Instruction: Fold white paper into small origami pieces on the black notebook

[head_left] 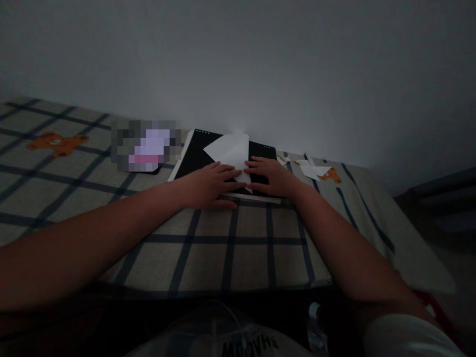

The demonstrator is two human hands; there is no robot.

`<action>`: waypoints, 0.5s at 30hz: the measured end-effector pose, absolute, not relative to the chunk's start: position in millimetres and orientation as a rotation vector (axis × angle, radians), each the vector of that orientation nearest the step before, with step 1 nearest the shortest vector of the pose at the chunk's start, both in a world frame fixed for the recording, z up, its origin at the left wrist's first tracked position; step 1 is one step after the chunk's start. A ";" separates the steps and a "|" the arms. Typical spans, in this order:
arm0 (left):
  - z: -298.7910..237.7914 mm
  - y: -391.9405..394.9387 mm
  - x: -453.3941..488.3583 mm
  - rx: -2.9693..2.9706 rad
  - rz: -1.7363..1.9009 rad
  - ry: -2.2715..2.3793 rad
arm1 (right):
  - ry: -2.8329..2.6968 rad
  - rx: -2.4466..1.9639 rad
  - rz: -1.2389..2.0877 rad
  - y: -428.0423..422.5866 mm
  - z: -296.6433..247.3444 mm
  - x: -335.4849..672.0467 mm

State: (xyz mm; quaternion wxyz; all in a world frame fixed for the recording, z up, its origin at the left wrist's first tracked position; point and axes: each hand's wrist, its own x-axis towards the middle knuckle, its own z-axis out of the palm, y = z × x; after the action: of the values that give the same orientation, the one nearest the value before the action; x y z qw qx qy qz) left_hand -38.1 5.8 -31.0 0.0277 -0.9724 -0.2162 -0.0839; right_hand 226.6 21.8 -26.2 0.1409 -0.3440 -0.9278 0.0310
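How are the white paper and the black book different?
The paper is white; the book is black. The paper looks smaller; the book looks bigger. The paper lies on top; the book lies underneath. Both are partly covered by the left hand and right hand.

The left hand (211, 186) and right hand (273, 176) touch folded white paper (230, 146) near the front edge of a black pad (199, 158).

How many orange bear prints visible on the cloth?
2: one bear print, far left; another bear print, right, partly behind a white paper piece. More may be hidden.
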 end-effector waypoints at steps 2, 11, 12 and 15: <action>-30.2 6.2 -38.1 -3.010 -0.252 -0.667 | -2.660 -0.959 0.049 21.4 -26.8 225.0; -29.0 -5.1 -29.3 -3.038 -0.238 -0.621 | -2.619 -0.916 0.004 20.2 -30.7 220.3; -28.1 -6.5 -28.1 -3.030 -0.234 -0.628 | -2.622 -0.907 0.008 20.0 -30.1 219.6; -23.6 -7.7 -26.0 -3.003 -0.187 -0.641 | -2.609 -0.869 0.033 19.1 -28.9 217.4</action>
State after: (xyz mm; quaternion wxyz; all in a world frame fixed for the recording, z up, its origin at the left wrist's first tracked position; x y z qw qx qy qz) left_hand -26.0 -7.7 -23.6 0.0325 -0.9756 -0.2083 -0.0608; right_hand 217.4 19.1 -28.9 0.1943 -0.3099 -0.9306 0.0118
